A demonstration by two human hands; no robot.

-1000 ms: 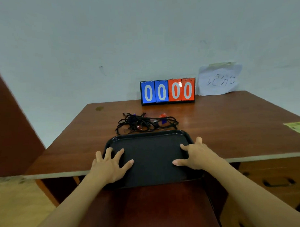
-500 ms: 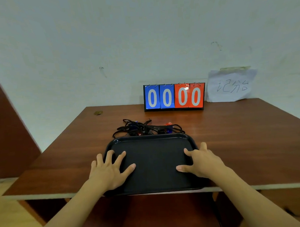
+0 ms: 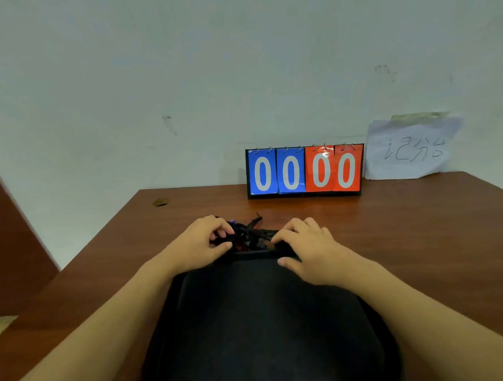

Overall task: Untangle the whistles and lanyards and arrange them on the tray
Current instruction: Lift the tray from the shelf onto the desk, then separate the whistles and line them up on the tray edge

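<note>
A tangle of black lanyards with whistles [image 3: 250,236] lies on the wooden table just beyond the far rim of the black tray [image 3: 263,326]. My left hand [image 3: 206,240] grips the left side of the tangle with curled fingers. On the right side, my right hand [image 3: 306,245] has its fingers curled over the cords, thumb by the tray's far rim. Most of the whistles are hidden under my hands; a small blue bit and a red bit peek out.
A flip scoreboard [image 3: 304,171] reading 0000 stands at the back of the table [image 3: 417,241] against the wall. A handwritten paper sheet [image 3: 411,149] is taped to the wall beside it. A small round mark [image 3: 160,202] sits at the far left corner.
Both hands left the tray's surface and reached forward onto the tangle of lanyards, curling around it. The camera moved closer and lower over the tray.
</note>
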